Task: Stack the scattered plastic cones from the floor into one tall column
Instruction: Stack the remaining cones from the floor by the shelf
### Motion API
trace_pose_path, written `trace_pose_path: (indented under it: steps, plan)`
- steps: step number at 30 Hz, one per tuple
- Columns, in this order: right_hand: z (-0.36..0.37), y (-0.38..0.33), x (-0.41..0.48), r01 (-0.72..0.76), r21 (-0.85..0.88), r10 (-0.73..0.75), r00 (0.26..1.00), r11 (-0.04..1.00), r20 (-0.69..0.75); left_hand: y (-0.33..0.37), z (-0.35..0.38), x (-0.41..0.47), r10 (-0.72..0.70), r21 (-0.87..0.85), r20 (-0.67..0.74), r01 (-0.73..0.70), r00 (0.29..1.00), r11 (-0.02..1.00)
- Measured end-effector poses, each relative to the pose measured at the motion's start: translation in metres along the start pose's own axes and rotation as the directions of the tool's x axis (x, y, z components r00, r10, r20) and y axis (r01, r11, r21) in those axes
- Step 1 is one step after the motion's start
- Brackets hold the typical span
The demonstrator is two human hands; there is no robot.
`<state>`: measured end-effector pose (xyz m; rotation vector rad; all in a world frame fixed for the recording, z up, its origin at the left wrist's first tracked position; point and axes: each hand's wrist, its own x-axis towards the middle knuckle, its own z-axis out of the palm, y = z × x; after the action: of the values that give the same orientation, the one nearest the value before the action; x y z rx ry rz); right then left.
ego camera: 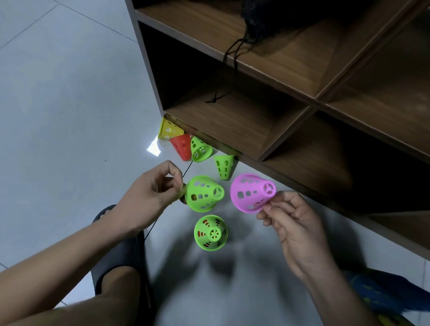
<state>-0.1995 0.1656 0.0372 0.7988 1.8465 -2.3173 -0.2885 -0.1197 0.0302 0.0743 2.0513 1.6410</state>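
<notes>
Monitoring remotely, I log the left hand [154, 187] with fingers [174, 173] pinching the rim of a green cone [204, 193]. The right hand [292, 221] pinches a pink cone [252, 192] just right of it. Nearer, a green stack [210, 232] stands on the floor [64, 108] (red shows through its slots). A yellow cone [170, 130] and a red cone [181, 147] lie far, at the shelf [235, 119] base.

No lettering, label, brand or number is legible: none on the pink cone [249, 193], the green cone [204, 193] left of it, or the wooden shelf [259, 120] behind it.
</notes>
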Motion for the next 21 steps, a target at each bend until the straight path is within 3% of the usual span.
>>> trace_pose_path:
  steps: [4, 7, 15, 21]
  plan:
    - [0.011, -0.016, -0.014, -0.064, 0.138, 0.039, 0.983, 0.988, 0.177, 0.008, 0.003, -0.004, -0.002, -0.024, 0.128, 0.005, 0.992, 1.000]
    - [0.017, -0.022, -0.022, -0.115, 0.129, 0.079, 0.962, 0.985, 0.261, 0.013, 0.005, -0.007, -0.007, -0.027, 0.206, 0.012, 0.979, 1.000]
    - [0.019, -0.017, -0.032, -0.122, 0.027, 0.108, 0.947, 0.992, 0.303, 0.022, 0.002, -0.008, 0.025, -0.057, 0.237, -0.012, 0.971, 0.998]
    - [0.017, -0.014, -0.035, -0.097, -0.038, 0.104, 0.949, 0.995, 0.297, 0.019, 0.008, -0.010, 0.002, -0.056, 0.365, 0.020, 0.931, 0.998]
